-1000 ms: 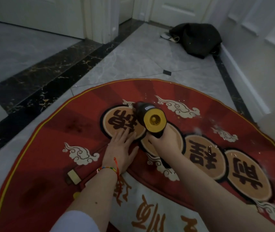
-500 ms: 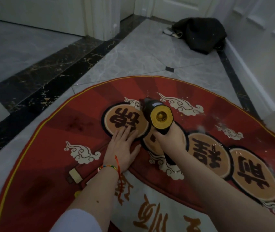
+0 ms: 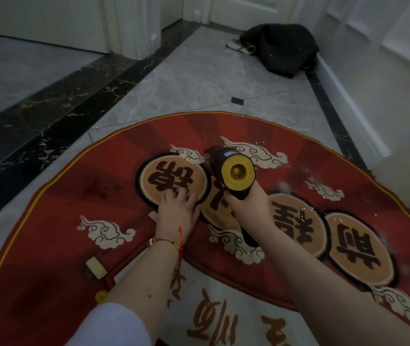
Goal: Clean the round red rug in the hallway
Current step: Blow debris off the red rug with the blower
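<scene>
I see the round red rug (image 3: 49, 221) lying flat on the grey marble floor (image 3: 199, 78), its far edge toward a black bag (image 3: 281, 51) by the wall. My right hand (image 3: 248, 206) is wrapped around the handle of a small black handheld vacuum (image 3: 228, 168); its long axis runs away from me and leftward, nozzle down on the rug, yellow vented rear facing the camera. A label on its body is too small to read. My left hand (image 3: 177, 211) presses flat, fingers spread, on a tan disc (image 3: 174, 178) with Chinese characters I see upside down.
</scene>
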`<act>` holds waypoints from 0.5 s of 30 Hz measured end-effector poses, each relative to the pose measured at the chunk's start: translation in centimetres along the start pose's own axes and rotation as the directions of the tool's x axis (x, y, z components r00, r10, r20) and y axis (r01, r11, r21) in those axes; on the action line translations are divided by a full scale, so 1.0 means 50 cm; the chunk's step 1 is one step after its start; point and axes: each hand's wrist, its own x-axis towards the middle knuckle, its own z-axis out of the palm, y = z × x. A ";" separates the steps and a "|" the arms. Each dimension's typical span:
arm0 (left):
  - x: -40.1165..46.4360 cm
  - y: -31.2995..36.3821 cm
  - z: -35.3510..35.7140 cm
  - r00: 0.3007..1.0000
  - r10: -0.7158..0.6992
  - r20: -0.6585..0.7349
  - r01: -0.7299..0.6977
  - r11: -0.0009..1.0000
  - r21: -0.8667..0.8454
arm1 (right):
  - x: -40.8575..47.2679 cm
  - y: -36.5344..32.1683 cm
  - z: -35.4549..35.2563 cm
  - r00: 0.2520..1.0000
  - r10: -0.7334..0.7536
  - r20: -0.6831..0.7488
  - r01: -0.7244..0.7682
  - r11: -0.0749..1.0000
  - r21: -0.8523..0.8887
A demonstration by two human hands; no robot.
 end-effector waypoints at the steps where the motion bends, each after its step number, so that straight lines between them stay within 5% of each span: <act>1: 0.002 0.014 -0.008 0.999 -0.028 0.044 0.028 1.000 0.000 | -0.006 0.008 -0.004 1.000 -0.010 -0.015 0.010 1.000 -0.009; 5: 0.008 0.039 -0.007 0.981 -0.137 0.139 0.144 0.989 -0.041 | -0.029 0.036 -0.030 1.000 0.015 -0.011 -0.015 1.000 -0.001; 10: 0.020 0.035 0.022 0.986 0.147 0.076 -0.141 0.987 -0.072 | 0.001 0.040 -0.031 0.999 0.028 -0.028 -0.028 0.999 -0.021; 15: 0.029 0.022 0.024 0.983 0.085 0.161 -0.060 0.986 -0.153 | 0.056 0.026 -0.021 0.999 0.040 -0.029 -0.041 0.998 -0.042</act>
